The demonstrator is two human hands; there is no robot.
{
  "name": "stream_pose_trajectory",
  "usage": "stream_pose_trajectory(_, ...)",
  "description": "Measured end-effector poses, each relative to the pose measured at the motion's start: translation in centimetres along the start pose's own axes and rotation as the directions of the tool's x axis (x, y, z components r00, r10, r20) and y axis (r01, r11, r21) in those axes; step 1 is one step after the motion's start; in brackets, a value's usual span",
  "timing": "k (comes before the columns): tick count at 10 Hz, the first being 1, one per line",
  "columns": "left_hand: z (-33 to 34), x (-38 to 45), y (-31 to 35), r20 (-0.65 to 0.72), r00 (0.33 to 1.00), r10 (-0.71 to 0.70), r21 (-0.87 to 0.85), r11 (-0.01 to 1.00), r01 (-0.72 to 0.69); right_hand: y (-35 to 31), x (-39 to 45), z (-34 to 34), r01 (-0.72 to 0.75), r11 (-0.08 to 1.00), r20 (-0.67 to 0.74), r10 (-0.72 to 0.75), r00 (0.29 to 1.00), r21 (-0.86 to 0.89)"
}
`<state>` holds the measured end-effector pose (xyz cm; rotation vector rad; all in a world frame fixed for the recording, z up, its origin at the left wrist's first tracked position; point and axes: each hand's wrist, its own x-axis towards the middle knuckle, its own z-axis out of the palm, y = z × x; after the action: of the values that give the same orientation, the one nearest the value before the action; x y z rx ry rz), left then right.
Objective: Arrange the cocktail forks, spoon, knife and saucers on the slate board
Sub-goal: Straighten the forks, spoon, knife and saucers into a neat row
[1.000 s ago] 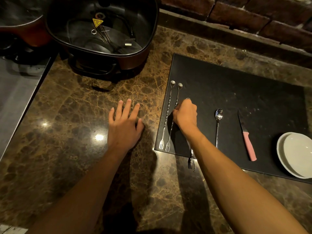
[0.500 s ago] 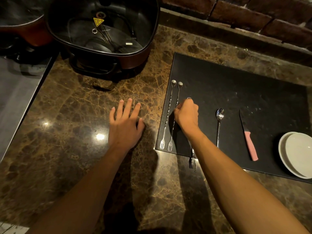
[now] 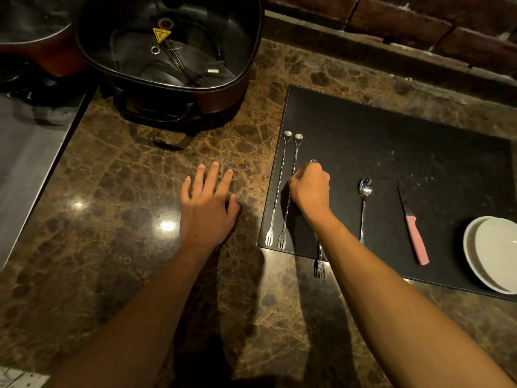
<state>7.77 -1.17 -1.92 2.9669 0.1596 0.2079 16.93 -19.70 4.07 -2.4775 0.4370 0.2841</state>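
Nearest the viewer, the tines of a third cocktail fork (image 3: 319, 268) are seen hanging past the near edge of the slate board (image 3: 405, 152) over the table (image 3: 112, 247), while its upper shaft is pinched in the closed fingers of the right hand (image 3: 310, 187). The left hand (image 3: 207, 204) is laid flat and released on the table, left of the board. On the board, two forks (image 3: 281, 189) lie left of the hand, with spoon (image 3: 364, 204), knife (image 3: 413, 224) and stacked saucers (image 3: 492, 252) to its right; if slid carelessly, the neighbouring fork could be knocked askew.
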Motion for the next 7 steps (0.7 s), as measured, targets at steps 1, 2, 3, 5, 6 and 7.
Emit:
stream_pose_trajectory(1, 0.0, 0.0, -0.1, -0.003, 1.0, 0.003, 0.005, 1.0, -0.003, 0.0, 0.0, 0.0, -0.008, 1.0, 0.003, 0.008, 1.0, 0.006)
stream_pose_trajectory(2, -0.1, -0.1, 0.0, -0.006, 1.0, 0.003, 0.0, 1.0, -0.003, 0.1, 0.0, 0.0, -0.012, 1.0, 0.008, 0.012, 1.0, 0.01)
stream_pose_trajectory(3, -0.2, -0.1, 0.0, -0.008, 1.0, 0.004, 0.0, 1.0, -0.004, 0.1, 0.0, -0.2, -0.016, 1.0, 0.026, 0.016, 1.0, 0.012)
stream_pose_trajectory(5, -0.3, -0.1, 0.0, -0.007, 1.0, 0.006, -0.002, 1.0, -0.006, 1.5, -0.8, -2.1, 0.027, 0.997, -0.106, -0.019, 0.994, 0.068)
stream_pose_trajectory(6, -0.2, -0.1, 0.0, -0.009, 1.0, 0.01, 0.007, 1.0, -0.01, 3.8, -1.1, -3.3, -0.02, 0.997, -0.116, 0.029, 0.993, 0.076)
stream_pose_trajectory(7, -0.2, -0.1, 0.0, -0.018, 1.0, 0.009, 0.0, 1.0, -0.009, 5.7, -1.6, -3.7, -0.039, 0.999, -0.055, 0.039, 0.998, -0.003)
